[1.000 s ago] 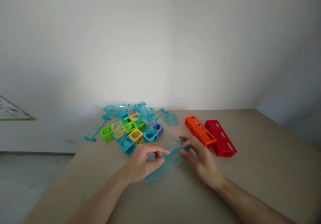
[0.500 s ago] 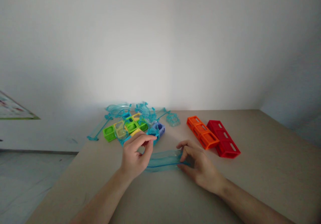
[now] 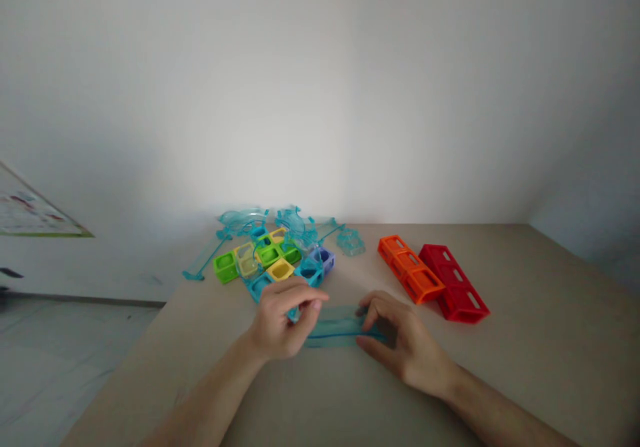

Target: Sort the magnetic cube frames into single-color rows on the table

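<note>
A clear blue plastic channel, like a marble-run track piece (image 3: 333, 333), lies on the table between my hands. My right hand (image 3: 405, 340) curls over its right end, thumb on the near side and fingers on the far side. My left hand (image 3: 287, 320) is at the channel's left end, its thumb and index finger drawn together in a pinch. Whether anything small sits between those fingertips cannot be made out. A bit of light blue plastic shows through the gap in the left hand. Just beyond that hand are joined blue cube blocks (image 3: 309, 273) and a yellow block (image 3: 281, 270).
Green blocks (image 3: 227, 267) and a purple block (image 3: 327, 260) belong to the pile behind my left hand. Clear blue track parts (image 3: 295, 223) lie against the wall. Joined orange blocks (image 3: 410, 270) and red blocks (image 3: 455, 283) stand on the table (image 3: 540, 340) at the right.
The whole view has shifted slightly. My left hand has moved a little right and down, closer to my right hand. The right hand stays at the channel's right end.
</note>
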Available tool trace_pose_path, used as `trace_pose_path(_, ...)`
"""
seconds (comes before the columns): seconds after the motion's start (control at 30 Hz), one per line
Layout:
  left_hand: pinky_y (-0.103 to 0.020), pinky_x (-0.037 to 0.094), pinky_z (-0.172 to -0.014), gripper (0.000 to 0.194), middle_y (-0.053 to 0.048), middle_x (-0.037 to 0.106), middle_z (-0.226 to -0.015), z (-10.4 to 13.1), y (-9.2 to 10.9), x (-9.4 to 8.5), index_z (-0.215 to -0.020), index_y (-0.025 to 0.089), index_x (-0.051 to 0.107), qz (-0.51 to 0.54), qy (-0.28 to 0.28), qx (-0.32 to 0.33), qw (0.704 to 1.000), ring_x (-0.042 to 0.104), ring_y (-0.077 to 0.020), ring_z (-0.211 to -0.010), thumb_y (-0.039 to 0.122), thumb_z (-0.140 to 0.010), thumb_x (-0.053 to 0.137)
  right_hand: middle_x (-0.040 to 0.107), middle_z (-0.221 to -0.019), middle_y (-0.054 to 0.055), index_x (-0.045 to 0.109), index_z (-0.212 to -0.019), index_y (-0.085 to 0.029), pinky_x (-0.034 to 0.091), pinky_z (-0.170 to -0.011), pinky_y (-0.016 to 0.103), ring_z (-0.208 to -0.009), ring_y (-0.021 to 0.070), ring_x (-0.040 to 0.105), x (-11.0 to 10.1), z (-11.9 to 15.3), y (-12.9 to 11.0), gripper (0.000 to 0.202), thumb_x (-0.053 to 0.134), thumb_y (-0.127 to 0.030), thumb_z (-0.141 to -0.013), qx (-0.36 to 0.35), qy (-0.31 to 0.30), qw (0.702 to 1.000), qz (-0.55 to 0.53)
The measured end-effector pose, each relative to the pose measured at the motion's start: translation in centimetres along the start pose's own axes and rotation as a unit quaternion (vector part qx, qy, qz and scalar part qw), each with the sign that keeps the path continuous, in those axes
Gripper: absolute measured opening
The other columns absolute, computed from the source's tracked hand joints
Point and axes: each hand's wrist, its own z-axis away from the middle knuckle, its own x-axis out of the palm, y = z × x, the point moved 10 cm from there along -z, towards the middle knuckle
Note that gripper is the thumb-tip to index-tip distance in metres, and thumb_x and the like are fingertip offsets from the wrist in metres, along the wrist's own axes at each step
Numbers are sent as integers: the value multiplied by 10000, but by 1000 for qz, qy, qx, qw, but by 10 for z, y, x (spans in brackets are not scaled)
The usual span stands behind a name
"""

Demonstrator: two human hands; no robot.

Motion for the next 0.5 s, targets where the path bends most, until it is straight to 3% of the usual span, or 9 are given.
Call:
trace_pose_path(0.1,-244,465,-612,143,-10,668,-712,4,-31,-71,-911,190,712,-136,187,-65,971,594,-127,-620,163,-854,583,608,-935,54,568,-769,-197,458,-695,315,-816,188,591,0,1,0,113,677,-174,-788,-2,0,1000,3)
trace_pose_path(0.13,-261,482,-658,162,-23,682,-775,14,-46,-104,-946,187,707,-199,268,-116,936,612,-141,-670,206,-870,565,609,-928,54,567,-770,-197,457,-689,314,-808,188,590,0,1,0,113,677,-179,-789,-2,1,1000,4)
trace_pose_path(0.2,-293,497,-749,270,-57,686,-945,47,-75,-167,-1089,171,662,-337,406,-253,811,626,-171,-798,261,-890,504,612,-916,53,566,-772,-198,456,-683,315,-801,190,589,1,1,0,115,679,-188,-788,2,1,1000,3)
trace_pose_path(0.23,-309,491,-827,353,-63,673,-1065,63,-92,-190,-1206,185,604,-395,414,-338,747,625,-181,-894,265,-891,467,613,-909,52,565,-773,-198,456,-682,316,-798,191,588,1,1,1,117,681,-190,-786,4,0,1000,3)
trace_pose_path(0.3,-404,444,-957,495,-138,649,-1158,84,-123,-218,-1276,106,551,-415,408,-408,703,603,-256,-1029,251,-802,542,616,-899,49,563,-772,-200,455,-677,317,-790,191,588,1,0,2,121,683,-192,-781,7,1,1000,1)
trace_pose_path(0.4,-561,392,-996,594,-203,673,-1103,114,-166,-229,-1226,73,600,-404,360,-503,674,572,-393,-1115,372,-714,638,619,-896,45,556,-768,-202,452,-676,315,-783,189,589,2,0,4,127,682,-195,-780,10,1,1000,-1)
trace_pose_path(0.5,-619,429,-915,555,-227,696,-1040,123,-201,-214,-1111,124,682,-369,277,-556,692,601,-454,-1066,462,-672,674,620,-899,41,551,-771,-205,447,-664,310,-773,184,586,3,-1,6,132,682,-202,-784,12,1,1000,1)
